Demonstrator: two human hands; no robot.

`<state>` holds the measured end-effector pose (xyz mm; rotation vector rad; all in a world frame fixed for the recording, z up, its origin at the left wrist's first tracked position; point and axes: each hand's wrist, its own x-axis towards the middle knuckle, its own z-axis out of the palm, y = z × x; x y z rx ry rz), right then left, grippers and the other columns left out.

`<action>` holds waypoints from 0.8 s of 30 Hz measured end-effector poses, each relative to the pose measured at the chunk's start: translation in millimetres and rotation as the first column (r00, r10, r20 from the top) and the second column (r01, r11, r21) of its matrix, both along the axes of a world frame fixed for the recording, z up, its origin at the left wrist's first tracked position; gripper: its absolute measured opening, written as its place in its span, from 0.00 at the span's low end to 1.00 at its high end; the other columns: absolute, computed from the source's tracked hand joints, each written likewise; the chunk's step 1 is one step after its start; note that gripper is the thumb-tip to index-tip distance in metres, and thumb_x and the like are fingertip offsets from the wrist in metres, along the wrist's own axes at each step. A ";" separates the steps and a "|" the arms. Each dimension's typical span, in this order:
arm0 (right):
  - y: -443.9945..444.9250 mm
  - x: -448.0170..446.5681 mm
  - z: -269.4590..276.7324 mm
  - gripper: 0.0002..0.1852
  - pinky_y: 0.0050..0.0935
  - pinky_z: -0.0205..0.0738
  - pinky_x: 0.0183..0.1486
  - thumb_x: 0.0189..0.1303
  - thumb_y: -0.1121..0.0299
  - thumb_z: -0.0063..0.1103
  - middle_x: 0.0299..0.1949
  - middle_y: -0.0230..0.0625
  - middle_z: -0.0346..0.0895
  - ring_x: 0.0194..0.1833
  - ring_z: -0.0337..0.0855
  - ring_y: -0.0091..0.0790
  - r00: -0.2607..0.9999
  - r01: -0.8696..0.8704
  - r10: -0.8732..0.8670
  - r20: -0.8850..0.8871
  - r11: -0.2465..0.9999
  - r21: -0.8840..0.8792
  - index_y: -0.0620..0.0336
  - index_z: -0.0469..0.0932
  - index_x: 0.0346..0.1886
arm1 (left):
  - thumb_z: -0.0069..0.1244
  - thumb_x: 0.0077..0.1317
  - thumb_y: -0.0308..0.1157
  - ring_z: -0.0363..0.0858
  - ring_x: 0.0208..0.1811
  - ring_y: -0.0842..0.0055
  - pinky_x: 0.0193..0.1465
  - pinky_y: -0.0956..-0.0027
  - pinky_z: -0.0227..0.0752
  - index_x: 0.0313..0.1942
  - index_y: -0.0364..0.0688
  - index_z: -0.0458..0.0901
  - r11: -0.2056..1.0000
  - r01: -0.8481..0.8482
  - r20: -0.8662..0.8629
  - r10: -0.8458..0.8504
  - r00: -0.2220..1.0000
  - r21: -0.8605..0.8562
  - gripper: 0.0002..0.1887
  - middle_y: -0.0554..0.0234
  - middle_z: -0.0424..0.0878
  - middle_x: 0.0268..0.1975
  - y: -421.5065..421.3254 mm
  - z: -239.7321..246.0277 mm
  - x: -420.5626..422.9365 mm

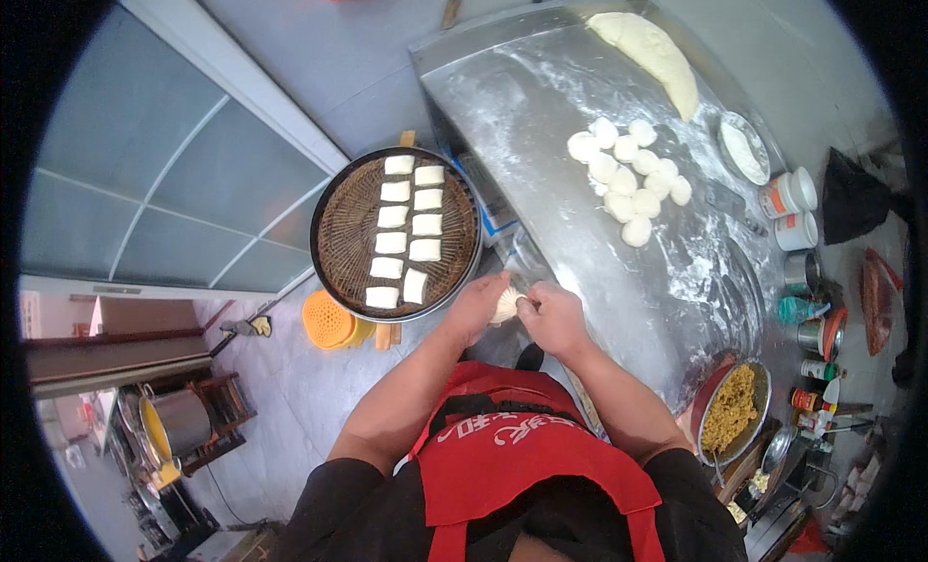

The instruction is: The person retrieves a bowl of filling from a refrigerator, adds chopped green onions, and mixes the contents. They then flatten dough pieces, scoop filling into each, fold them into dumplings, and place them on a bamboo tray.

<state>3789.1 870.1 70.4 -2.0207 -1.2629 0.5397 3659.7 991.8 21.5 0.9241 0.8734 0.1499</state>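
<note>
In front of my apron, a pleated dough bun [507,306] is held between both hands. My left hand [475,306] cups its left side. The fingers of my right hand [557,317] pinch the gathered dough at its right. Just left of the bun stands a round steamer tray [344,232] with a woven base, bearing several white rectangular dough pieces [391,216] in two rows. To the right, a floured metal worktable [522,156] carries a cluster of flattened dough rounds [623,179]. A long dough roll [652,54] lies along its far edge.
A bowl of yellowish crumbly filling [731,410] sits at the near right of the table. A flour bowl [743,149], a dough scraper [727,199] and white tubs [795,231] line the right side. An orange plastic stool [326,319] stands below the steamer, near a glazed door [167,163].
</note>
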 end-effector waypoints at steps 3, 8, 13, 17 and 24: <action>12.0 -27.4 -20.2 0.16 0.45 0.80 0.42 0.59 0.61 0.71 0.36 0.49 0.83 0.38 0.86 0.54 0.993 0.015 -0.022 -0.114 0.998 -0.062 0.62 0.82 0.44 | 0.47 0.78 0.55 0.81 0.33 0.77 0.30 0.67 0.72 0.50 0.37 0.83 0.990 -0.049 -0.085 0.037 0.996 -0.136 0.26 0.63 0.85 0.37 3.8 -25.7 -34.7; 33.8 -83.8 -78.0 0.40 0.41 0.76 0.59 0.61 0.55 0.73 0.55 0.54 0.80 0.55 0.84 0.50 0.926 -0.205 0.184 -0.330 0.978 -0.027 0.67 0.67 0.70 | 0.35 0.81 0.57 0.86 0.48 0.68 0.45 0.66 0.80 0.63 0.39 0.76 0.907 -0.166 -0.010 0.176 0.984 -0.387 0.31 0.54 0.86 0.48 14.0 -72.5 -91.4; 71.8 -111.7 -168.7 0.40 0.37 0.74 0.65 0.60 0.62 0.75 0.60 0.53 0.80 0.60 0.83 0.46 0.560 -0.203 -0.081 -0.825 0.951 -0.231 0.66 0.66 0.72 | 0.33 0.81 0.60 0.85 0.49 0.61 0.52 0.60 0.78 0.71 0.41 0.67 0.881 -0.169 -0.227 0.072 0.971 -0.442 0.34 0.42 0.85 0.54 37.8 -60.4 -150.6; 119.5 -111.3 -203.9 0.35 0.38 0.76 0.62 0.60 0.67 0.72 0.58 0.49 0.80 0.58 0.83 0.44 0.886 -0.095 0.028 -0.462 0.988 -0.124 0.64 0.68 0.69 | 0.33 0.80 0.61 0.86 0.49 0.55 0.57 0.57 0.77 0.77 0.36 0.55 0.863 -0.236 -0.291 0.109 0.950 -0.447 0.40 0.34 0.85 0.55 38.1 -95.5 -223.4; 164.9 -95.8 -251.0 0.32 0.49 0.66 0.69 0.53 0.67 0.73 0.58 0.45 0.79 0.60 0.78 0.50 0.913 -0.309 0.327 0.245 0.945 -0.111 0.60 0.75 0.63 | 0.34 0.80 0.61 0.85 0.50 0.58 0.53 0.60 0.75 0.78 0.38 0.56 0.786 -0.516 -0.531 0.291 0.796 -0.342 0.39 0.35 0.85 0.56 12.8 -130.6 -317.8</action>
